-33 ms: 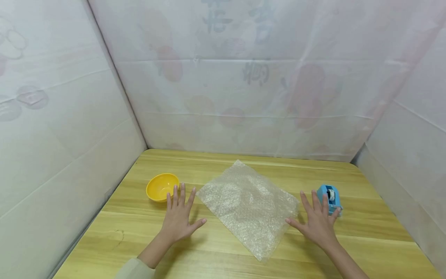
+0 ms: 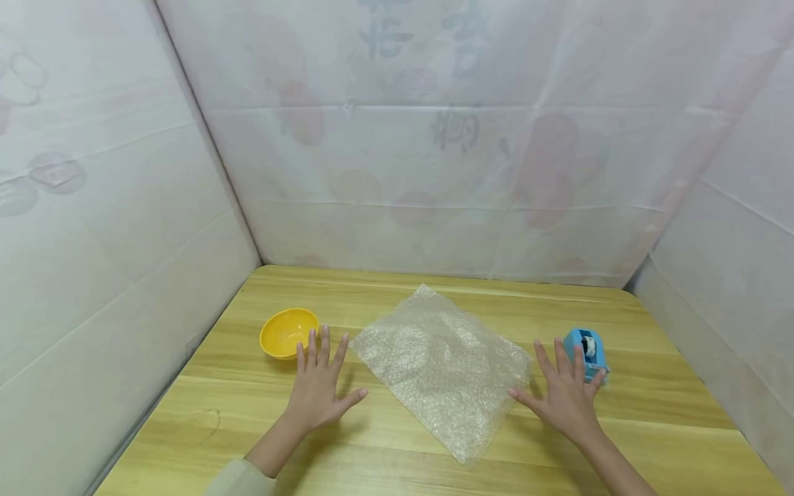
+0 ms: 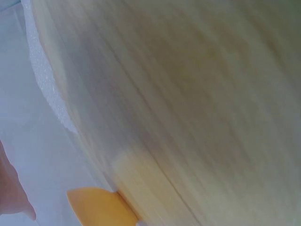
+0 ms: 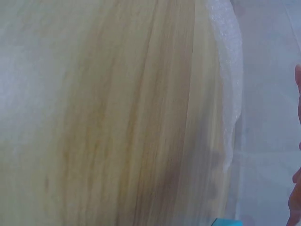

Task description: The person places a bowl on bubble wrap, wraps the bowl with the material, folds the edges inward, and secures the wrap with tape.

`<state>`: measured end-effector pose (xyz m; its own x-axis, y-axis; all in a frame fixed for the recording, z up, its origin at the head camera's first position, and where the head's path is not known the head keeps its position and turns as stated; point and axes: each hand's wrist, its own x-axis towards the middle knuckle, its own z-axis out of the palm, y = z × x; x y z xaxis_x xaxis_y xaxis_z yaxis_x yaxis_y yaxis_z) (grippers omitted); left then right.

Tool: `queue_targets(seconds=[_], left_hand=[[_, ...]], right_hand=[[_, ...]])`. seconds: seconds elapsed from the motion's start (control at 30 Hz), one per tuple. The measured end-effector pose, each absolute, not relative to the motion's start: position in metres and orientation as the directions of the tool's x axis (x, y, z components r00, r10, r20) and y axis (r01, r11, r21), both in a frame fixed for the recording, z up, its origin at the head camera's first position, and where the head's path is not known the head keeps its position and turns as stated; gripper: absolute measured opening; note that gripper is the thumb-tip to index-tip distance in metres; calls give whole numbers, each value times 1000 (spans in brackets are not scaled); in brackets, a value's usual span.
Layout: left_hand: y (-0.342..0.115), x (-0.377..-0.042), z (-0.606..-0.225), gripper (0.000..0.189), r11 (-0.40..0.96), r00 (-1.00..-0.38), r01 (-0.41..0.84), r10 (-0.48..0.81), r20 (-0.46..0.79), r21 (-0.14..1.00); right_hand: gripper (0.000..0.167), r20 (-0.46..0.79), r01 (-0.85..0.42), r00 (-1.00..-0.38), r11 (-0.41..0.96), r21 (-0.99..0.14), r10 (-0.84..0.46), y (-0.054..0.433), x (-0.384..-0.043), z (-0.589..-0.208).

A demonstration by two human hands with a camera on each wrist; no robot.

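A clear sheet of bubble wrap (image 2: 440,365) lies flat on the table, one corner toward the front. To its left my left hand (image 2: 318,396) is held over the table with fingers spread, its fingertips overlapping the rim of a yellow bowl (image 2: 285,334) in the head view. On the other side my right hand (image 2: 566,399) is spread too, its fingers partly covering a blue tape dispenser (image 2: 578,337). Neither hand holds anything. In the left wrist view the bowl (image 3: 101,207) shows at the bottom; a corner of the dispenser (image 4: 226,222) shows in the right wrist view.
The wooden table (image 2: 397,475) has rounded far corners. Pale printed cloth (image 2: 384,158) hangs behind it, with more cloth along the left and right sides.
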<state>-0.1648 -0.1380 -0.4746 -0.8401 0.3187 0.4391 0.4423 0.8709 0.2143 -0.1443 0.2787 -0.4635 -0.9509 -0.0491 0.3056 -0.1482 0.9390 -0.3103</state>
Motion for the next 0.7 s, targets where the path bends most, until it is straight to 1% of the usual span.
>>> queue_targets(seconds=[0.33,0.7], left_hand=[[-138,-162,-475,99,868,-845,442,318,430,227],[-142,-161,-473,95,877,-838,435,313,447,202]], right_hand=[[100,289,-133,-957,935,-328,-35,279,-142,-462],[99,285,-121,-959,918,-379,-9,277,-145,-462]])
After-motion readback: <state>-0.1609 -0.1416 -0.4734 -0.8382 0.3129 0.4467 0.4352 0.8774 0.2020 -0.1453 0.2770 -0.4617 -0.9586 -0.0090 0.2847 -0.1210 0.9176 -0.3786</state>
